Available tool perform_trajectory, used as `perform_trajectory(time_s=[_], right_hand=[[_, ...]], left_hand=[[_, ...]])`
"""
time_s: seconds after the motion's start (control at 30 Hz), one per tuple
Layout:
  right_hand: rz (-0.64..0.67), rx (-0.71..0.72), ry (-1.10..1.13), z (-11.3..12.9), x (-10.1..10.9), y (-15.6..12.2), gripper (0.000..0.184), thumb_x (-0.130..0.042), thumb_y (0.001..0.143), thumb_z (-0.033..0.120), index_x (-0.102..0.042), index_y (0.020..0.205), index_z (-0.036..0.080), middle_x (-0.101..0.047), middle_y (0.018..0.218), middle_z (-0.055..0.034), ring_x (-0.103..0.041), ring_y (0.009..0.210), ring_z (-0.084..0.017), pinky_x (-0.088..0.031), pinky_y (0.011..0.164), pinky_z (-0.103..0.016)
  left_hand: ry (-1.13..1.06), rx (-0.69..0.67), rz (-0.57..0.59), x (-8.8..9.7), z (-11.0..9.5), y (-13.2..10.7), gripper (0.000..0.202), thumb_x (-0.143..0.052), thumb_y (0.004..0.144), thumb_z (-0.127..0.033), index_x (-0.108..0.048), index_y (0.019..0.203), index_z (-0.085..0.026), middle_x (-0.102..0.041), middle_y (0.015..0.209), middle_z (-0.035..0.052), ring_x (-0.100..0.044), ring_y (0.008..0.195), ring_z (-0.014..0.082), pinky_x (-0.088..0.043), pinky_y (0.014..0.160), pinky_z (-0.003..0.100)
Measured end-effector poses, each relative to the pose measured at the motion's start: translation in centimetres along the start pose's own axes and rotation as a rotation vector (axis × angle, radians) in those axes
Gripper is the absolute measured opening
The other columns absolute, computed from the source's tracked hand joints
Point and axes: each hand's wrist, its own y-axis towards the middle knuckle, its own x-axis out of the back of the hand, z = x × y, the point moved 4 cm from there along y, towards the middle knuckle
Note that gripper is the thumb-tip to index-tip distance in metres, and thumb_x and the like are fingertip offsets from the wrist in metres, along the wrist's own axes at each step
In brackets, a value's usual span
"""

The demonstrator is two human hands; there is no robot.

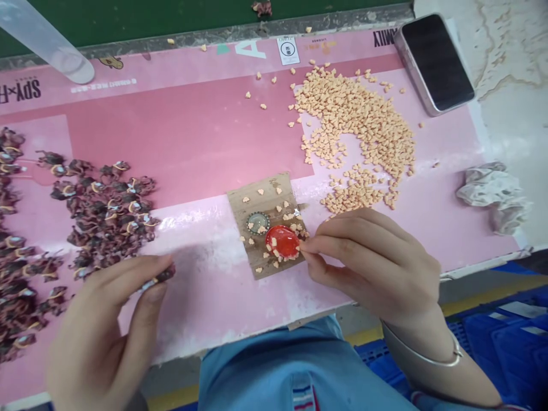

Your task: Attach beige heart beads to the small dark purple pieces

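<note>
My left hand hovers over the pink mat, its thumb and forefinger pinched on one small dark brown piece. A heap of the same dark brown pieces lies just beyond it at the left. My right hand rests beside a small brown board, its fingertips pinched together at the edge of a red cap on a tiny orange piece. A metal bottle cap sits on the board next to the red one.
A large scatter of small orange pieces covers the mat's right half. A phone lies at the far right corner, crumpled tissue at the right edge. A clear plastic tube is at the upper left. Blue crates stand below the table.
</note>
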Motion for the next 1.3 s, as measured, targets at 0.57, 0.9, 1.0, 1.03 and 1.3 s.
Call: perform_trajectory(time_s=[0.57, 0.9, 1.0, 1.03, 1.3], right_hand=[[0.006, -0.003, -0.067, 0.1, 0.2, 0.1, 0.02, -0.071, 0.093, 0.004, -0.065, 0.093, 0.023, -0.076, 0.083, -0.0019, -0.07, 0.074, -0.016, -0.061, 0.069, -0.03], [-0.12, -0.181, 0.492, 2.9, -0.3, -0.5, 0.01, -0.069, 0.095, 0.005, -0.069, 0.096, 0.015, -0.08, 0.092, -0.0058, -0.08, 0.088, -0.01, -0.064, 0.085, -0.012], [-0.124, -0.194, 0.535, 3.0, -1.1, -0.9, 0.01, -0.067, 0.097, 0.007, -0.069, 0.096, 0.017, -0.079, 0.091, -0.0041, -0.08, 0.086, -0.009, -0.065, 0.083, -0.011], [-0.133, -0.193, 0.538, 3.0, -1.3, -1.0, 0.01, -0.067, 0.098, 0.008, -0.069, 0.096, 0.017, -0.079, 0.09, -0.0036, -0.079, 0.085, -0.009, -0.065, 0.082, -0.011], [-0.041, -0.193, 0.347, 3.4, -0.8, -1.3, 0.013, -0.07, 0.098, 0.013, -0.074, 0.099, 0.025, -0.079, 0.093, 0.0029, -0.077, 0.079, -0.008, -0.065, 0.081, -0.012]], left_hand=[[-0.686, 0.197, 0.162, -4.8, -3.6, -1.7, 0.034, -0.066, 0.1, -0.013, -0.074, 0.121, -0.038, -0.076, 0.097, -0.0077, -0.07, 0.085, 0.0037, -0.057, 0.08, 0.007], [-0.922, 0.43, 0.22, -6.1, -5.3, -1.8, 0.015, -0.073, 0.098, -0.033, -0.08, 0.109, -0.04, -0.081, 0.088, -0.0071, -0.076, 0.076, 0.0058, -0.058, 0.073, 0.006], [-0.935, 0.462, 0.204, -6.3, -5.2, -1.9, 0.013, -0.076, 0.096, -0.034, -0.082, 0.107, -0.039, -0.082, 0.088, -0.0055, -0.076, 0.073, 0.0075, -0.059, 0.068, 0.007], [-0.93, 0.462, 0.205, -6.3, -5.1, -1.9, 0.013, -0.076, 0.095, -0.035, -0.082, 0.106, -0.038, -0.082, 0.087, -0.0046, -0.075, 0.071, 0.0081, -0.059, 0.066, 0.008], [-0.907, 0.383, 0.208, -6.5, -4.9, -1.6, 0.014, -0.075, 0.096, -0.032, -0.082, 0.107, -0.037, -0.082, 0.084, -0.0014, -0.078, 0.069, 0.0126, -0.063, 0.064, 0.013]])
